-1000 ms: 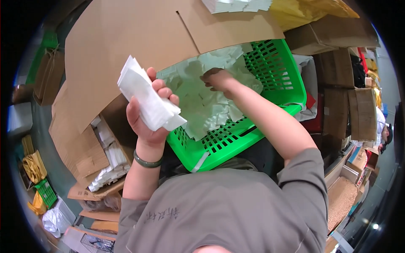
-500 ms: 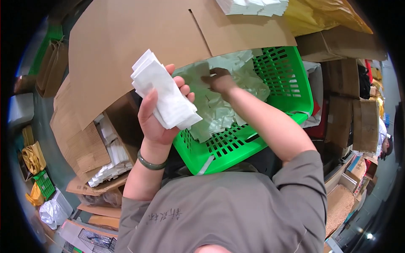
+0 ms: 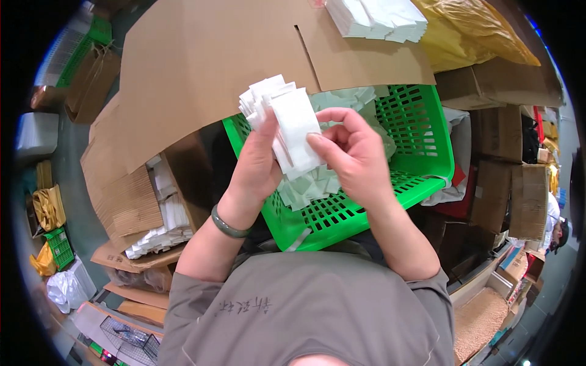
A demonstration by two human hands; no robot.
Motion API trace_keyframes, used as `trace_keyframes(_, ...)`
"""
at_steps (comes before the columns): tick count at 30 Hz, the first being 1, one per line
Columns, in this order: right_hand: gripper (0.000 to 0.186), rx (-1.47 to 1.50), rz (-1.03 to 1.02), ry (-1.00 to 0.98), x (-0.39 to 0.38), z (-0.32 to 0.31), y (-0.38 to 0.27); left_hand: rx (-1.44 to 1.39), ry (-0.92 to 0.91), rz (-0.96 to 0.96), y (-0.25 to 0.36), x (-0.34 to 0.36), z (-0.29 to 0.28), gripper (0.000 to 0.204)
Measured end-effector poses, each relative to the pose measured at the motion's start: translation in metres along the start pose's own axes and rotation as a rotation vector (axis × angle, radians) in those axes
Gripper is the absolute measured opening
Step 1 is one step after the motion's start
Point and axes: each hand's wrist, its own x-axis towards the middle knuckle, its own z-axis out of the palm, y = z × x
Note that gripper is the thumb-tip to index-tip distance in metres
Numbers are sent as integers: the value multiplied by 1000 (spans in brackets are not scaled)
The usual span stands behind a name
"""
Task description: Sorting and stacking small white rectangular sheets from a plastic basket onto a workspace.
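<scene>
White packets (image 3: 298, 131) over green basket (image 3: 329, 232)
Left grip (image 3: 255, 163) clasps them, fingers apparently behind; right grip (image 3: 359, 155) pinches their four-o'clock edge.

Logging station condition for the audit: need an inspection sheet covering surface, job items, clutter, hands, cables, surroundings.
Surface: brown cardboard sheet, slotted, with a stack of white pieces on it.
Job's things: fanned bundle of flat white pieces; green slotted basket holding loose white pieces.
Clutter: yellow plastic sheeting, upper right.
Hands: left hand grips the bundle; right hand has its thumb on the front piece.
Cables: nothing seen.
Surroundings: cardboard boxes; another person, far right.
</scene>
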Motion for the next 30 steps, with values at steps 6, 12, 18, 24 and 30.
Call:
trace_keyframes(6, 18, -313, -156, 24, 6, 14, 4, 106, -20, 129, 3, -2, 2, 57)
trace_keyframes(12, 23, -336, 320, -120, 59, -31, 58, -527, -337, 188, 21, -19, -23, 55)
trace_keyframes(18, 26, -304, 734, -158, 75, -22, 173, -425, -417, 283, 48, -44, -34, 55)
trace_keyframes(24, 30, -290, 679, -24, 99, 13, 205, -409, -237, 311, 46, -66, -54, 55)
trace_keyframes(30, 40, -370, 513, -43, 98, 20, 216, -394, -148, 319, 45, -66, -56, 56)
